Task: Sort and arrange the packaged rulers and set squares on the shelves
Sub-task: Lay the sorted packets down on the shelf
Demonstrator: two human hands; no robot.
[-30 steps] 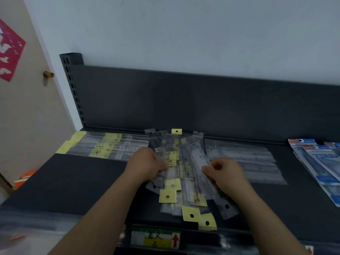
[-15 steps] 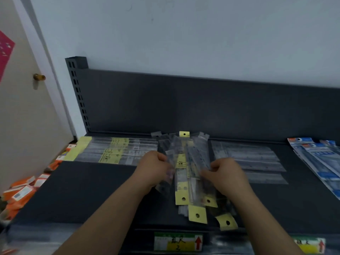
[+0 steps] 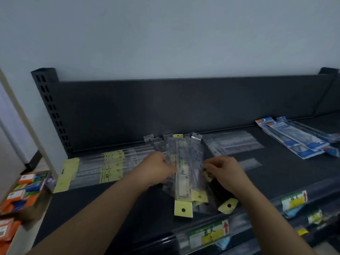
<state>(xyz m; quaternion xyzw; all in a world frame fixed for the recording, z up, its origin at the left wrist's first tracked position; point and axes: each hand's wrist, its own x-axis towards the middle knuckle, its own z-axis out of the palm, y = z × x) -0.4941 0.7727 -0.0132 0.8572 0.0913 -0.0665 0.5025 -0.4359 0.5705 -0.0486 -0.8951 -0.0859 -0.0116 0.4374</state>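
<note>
A pile of clear-sleeved rulers with yellow hang tabs (image 3: 185, 172) lies lengthwise in the middle of the dark shelf (image 3: 114, 203). My left hand (image 3: 158, 169) grips the pile's left edge. My right hand (image 3: 223, 173) pinches sleeves at its right edge, fingers curled on a yellow tab. A row of yellow-labelled rulers (image 3: 108, 168) lies crosswise to the left. Clear ruler packs (image 3: 233, 142) lie behind my right hand. Blue-headed set square packs (image 3: 294, 138) sit at the far right.
The shelf's dark back panel (image 3: 165, 111) and slotted upright (image 3: 51, 111) stand behind. Price labels (image 3: 209, 234) line the front lip. A cardboard box of orange and blue packs (image 3: 20, 196) sits low at the left, beside a door frame.
The view has swung and tilted. Both hands have squeezed the scattered sleeves into a narrower pile, and the loose yellow tabs at the front have drawn closer together.
</note>
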